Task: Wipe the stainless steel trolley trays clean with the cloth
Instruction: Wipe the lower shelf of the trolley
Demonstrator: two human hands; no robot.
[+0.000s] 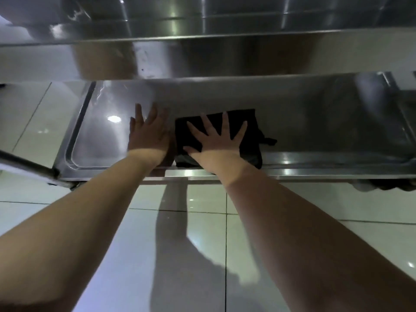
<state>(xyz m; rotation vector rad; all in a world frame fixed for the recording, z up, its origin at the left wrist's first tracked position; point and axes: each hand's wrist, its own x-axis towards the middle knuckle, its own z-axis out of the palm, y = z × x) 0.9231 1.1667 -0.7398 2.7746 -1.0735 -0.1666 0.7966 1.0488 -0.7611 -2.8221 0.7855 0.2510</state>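
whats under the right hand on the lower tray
A folded black cloth lies under the right hand, whose spread fingers press flat on it. The cloth rests on the lower tray. The steel beneath the cloth is covered, so its state cannot be seen.

Black cloth [245, 122] (folded) flat on lower steel tray [326, 122], near its front rim.

Upper tray [202, 39] overhangs lower tray [315, 122]; bare steel open right of cloth [247, 122].
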